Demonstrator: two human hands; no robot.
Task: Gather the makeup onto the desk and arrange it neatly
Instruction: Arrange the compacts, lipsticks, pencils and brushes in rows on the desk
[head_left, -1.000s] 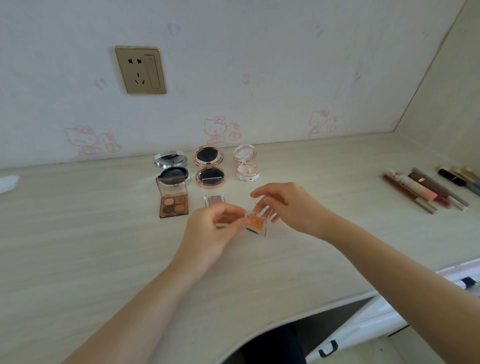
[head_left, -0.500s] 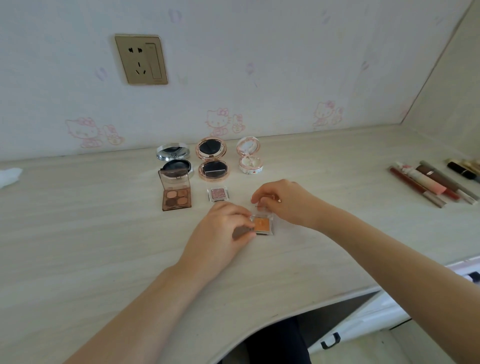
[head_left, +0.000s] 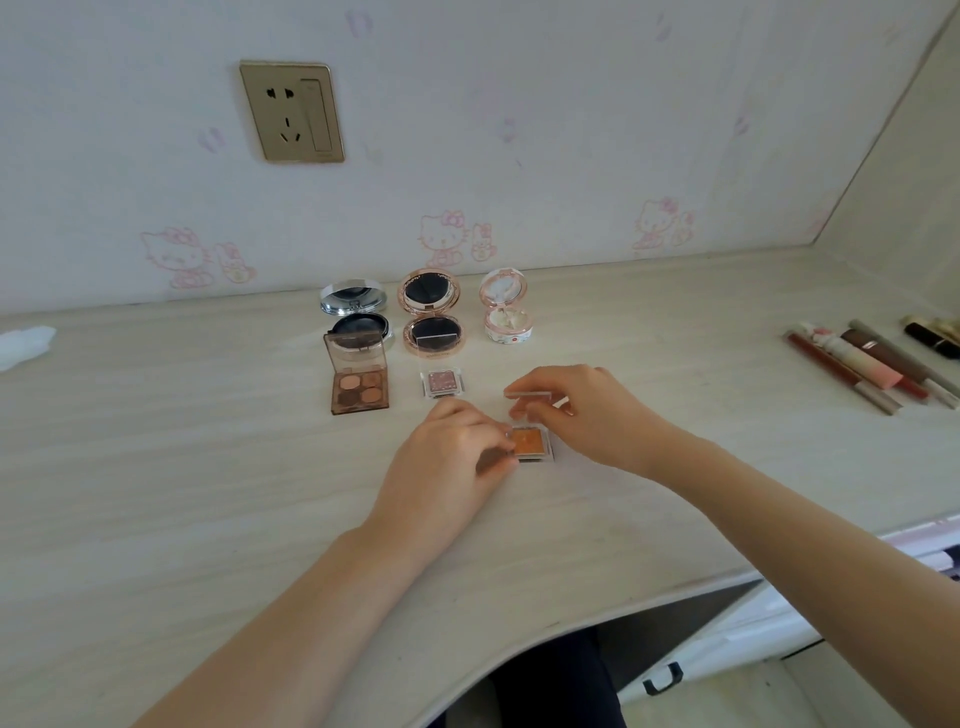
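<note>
Both hands worked one small orange eyeshadow pot (head_left: 531, 442) lying flat on the table (head_left: 156, 467), in front of the row already laid out. Left hand (head_left: 451, 457) pinched the pot's left edge to steady the base; right hand (head_left: 582, 410) pinched its clear lid (head_left: 529, 397), which stood flipped up at the far side. Step in hand looked like opening the single shadow for display to match the others: silver compact (head_left: 354, 312), rose-gold compact (head_left: 432, 314) and pink compact (head_left: 505, 309) sat open along the wall, with a brown four-pan palette (head_left: 359, 376) and a pink glitter pot (head_left: 442, 382) open just in front of them. Lip glosses and pencils (head_left: 872, 369) lay grouped well apart at the right. Next move probably called for letting the lid rest open, then sliding the pot just beside the glitter pot, square with that front row.
</note>
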